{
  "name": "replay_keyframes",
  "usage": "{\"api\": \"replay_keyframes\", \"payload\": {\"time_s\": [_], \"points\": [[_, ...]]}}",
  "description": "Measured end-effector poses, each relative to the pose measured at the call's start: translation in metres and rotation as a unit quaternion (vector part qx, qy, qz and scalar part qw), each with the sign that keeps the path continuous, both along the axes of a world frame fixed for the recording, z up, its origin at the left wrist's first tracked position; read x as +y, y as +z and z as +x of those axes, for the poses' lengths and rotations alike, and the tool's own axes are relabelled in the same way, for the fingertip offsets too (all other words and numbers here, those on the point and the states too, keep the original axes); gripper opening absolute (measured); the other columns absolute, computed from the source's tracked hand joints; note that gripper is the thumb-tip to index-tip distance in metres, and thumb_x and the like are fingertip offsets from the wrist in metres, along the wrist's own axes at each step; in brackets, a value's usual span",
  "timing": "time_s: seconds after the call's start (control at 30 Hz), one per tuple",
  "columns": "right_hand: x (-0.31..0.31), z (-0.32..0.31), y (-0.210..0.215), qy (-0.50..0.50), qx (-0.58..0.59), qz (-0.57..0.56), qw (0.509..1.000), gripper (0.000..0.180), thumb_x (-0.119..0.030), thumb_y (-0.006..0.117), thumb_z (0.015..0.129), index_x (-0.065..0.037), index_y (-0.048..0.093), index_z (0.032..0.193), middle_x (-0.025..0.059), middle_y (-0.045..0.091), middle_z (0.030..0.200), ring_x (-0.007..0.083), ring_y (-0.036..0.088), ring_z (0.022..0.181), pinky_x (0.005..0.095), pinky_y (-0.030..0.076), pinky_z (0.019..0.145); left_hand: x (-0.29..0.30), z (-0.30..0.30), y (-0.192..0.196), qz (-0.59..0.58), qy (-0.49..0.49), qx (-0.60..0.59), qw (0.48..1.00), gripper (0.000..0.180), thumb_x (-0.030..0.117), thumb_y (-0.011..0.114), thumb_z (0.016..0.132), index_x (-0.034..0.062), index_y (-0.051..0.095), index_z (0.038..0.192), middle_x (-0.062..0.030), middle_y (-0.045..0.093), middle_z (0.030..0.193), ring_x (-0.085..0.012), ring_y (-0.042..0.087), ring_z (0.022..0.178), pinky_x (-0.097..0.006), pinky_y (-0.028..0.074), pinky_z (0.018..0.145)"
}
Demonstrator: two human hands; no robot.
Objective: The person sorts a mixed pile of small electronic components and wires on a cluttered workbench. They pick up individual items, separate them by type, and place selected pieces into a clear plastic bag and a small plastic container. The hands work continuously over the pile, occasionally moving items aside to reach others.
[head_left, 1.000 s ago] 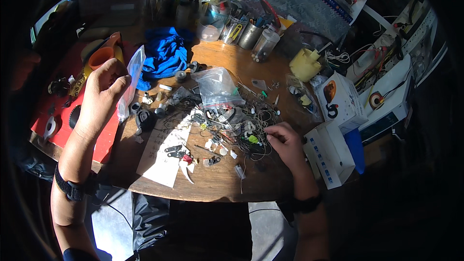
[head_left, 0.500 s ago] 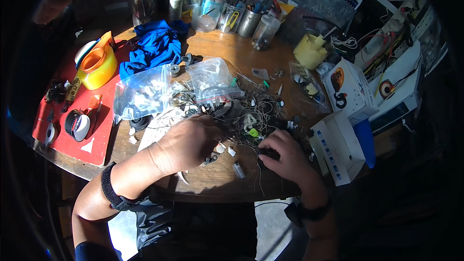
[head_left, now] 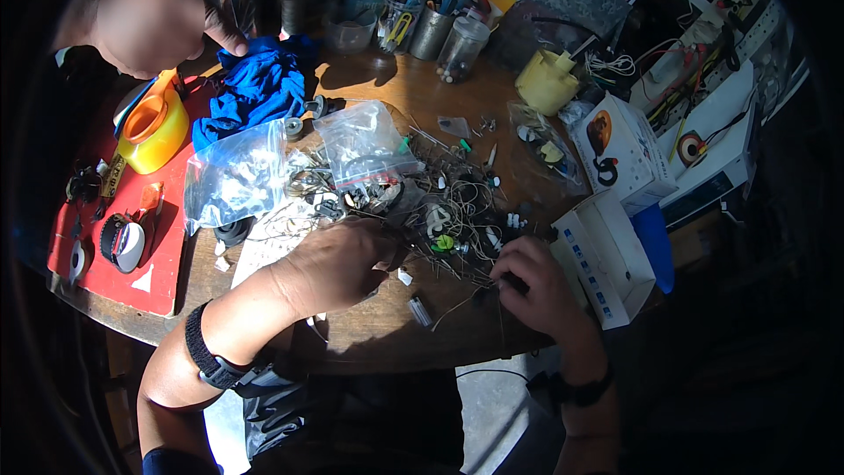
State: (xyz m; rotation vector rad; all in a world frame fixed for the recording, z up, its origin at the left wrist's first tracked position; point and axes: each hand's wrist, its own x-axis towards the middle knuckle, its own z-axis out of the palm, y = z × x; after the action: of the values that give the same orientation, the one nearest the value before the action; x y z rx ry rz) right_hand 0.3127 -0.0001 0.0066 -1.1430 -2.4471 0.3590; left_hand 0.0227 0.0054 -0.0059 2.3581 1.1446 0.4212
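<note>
A tangled heap of thin wires and small parts (head_left: 479, 202) lies at the middle of the wooden table. My left hand (head_left: 338, 266) rests at the near left side of the heap, its fingers curled inward; what they hold, if anything, is hidden. At the heap's right edge is my right hand (head_left: 536, 288), closed, with a dark patch between thumb and fingers that I cannot make out. A lime-green piece (head_left: 445, 242) shows among the wires between my hands. Nearer to me, a small silvery cylinder (head_left: 421, 311) lies on the wood beside a white chip (head_left: 404, 276).
Clear plastic bags (head_left: 236, 178) lie behind my left hand. An open white box (head_left: 607, 259) stands right of my right hand. A red board (head_left: 167, 286) carries a yellow tape dispenser (head_left: 158, 136). A co-worker leans in at far left, a hand (head_left: 226, 33) by the blue cloth (head_left: 255, 92).
My right hand has shifted right, slightly away from the green piece. The view has moved a little, sliding the table things leftward. The co-worker has leaned in, lowering a hand toward the blue cloth.
</note>
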Motion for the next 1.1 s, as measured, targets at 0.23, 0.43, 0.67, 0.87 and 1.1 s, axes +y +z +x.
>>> {"api": "replay_keyframes", "payload": {"time_s": [0.23, 0.43, 0.67, 0.87, 1.1], "points": [[0.008, -0.031, -0.010, 0.005, -0.059, 0.024, 0.998, 0.013, -0.011, 0.065, 0.072, -0.006, 0.057, 0.081, 0.0077, 0.051, 0.083, 0.0269, 0.050, 0.082, 0.0379, 0.040, 0.073, 0.004, -0.014, 0.010, -0.079, -0.008, -0.079, 0.994, 0.019, -0.002, 0.058, 0.078, 0.0019, 0.063, 0.096, -0.0103, 0.061, 0.090, -0.0227, 0.061, 0.080, -0.029, 0.050, 0.072], [0.013, -0.026, -0.004, 0.020, -0.057, -0.046, 0.997, 0.013, -0.007, 0.065, 0.070, -0.006, 0.056, 0.079, 0.0074, 0.052, 0.078, 0.0262, 0.052, 0.078, 0.0360, 0.042, 0.071, 0.004, -0.033, 0.020, -0.265, 0.111, -0.290, 0.913, 0.018, -0.004, 0.057, 0.082, -0.0041, 0.058, 0.100, -0.0076, 0.064, 0.088, -0.0120, 0.060, 0.085, -0.026, 0.049, 0.077], [0.010, -0.013, 0.022, -0.081, 0.222, -0.157, 0.959, 0.012, 0.006, 0.060, 0.071, -0.002, 0.054, 0.078, 0.0088, 0.058, 0.087, 0.0156, 0.056, 0.077, 0.0278, 0.045, 0.072, 0.003, -0.032, 0.023, -0.216, 0.111, -0.275, 0.930, 0.010, 0.002, 0.058, 0.086, -0.0025, 0.059, 0.095, -0.0018, 0.064, 0.085, -0.0080, 0.057, 0.080, -0.023, 0.046, 0.073], [0.010, 0.004, 0.048, -0.090, 0.450, -0.212, 0.863, 0.011, -0.005, 0.057, 0.080, -0.001, 0.054, 0.090, 0.0150, 0.063, 0.090, 0.0138, 0.058, 0.069, 0.0249, 0.047, 0.061, 0.003, -0.033, 0.017, -0.240, 0.118, -0.321, 0.909, 0.010, 0.001, 0.057, 0.086, -0.0027, 0.059, 0.096, -0.0030, 0.063, 0.086, -0.0079, 0.057, 0.082, -0.023, 0.046, 0.075], [0.011, 0.028, 0.061, -0.080, 0.517, -0.218, 0.824, 0.015, -0.011, 0.058, 0.081, -0.002, 0.052, 0.092, 0.0189, 0.063, 0.086, 0.0205, 0.062, 0.068, 0.0280, 0.049, 0.059, 0.002, -0.036, 0.020, -0.206, 0.169, -0.315, 0.911, 0.010, -0.004, 0.055, 0.082, -0.0028, 0.062, 0.089, -0.0070, 0.064, 0.077, -0.0074, 0.056, 0.074, -0.023, 0.047, 0.067]]}}
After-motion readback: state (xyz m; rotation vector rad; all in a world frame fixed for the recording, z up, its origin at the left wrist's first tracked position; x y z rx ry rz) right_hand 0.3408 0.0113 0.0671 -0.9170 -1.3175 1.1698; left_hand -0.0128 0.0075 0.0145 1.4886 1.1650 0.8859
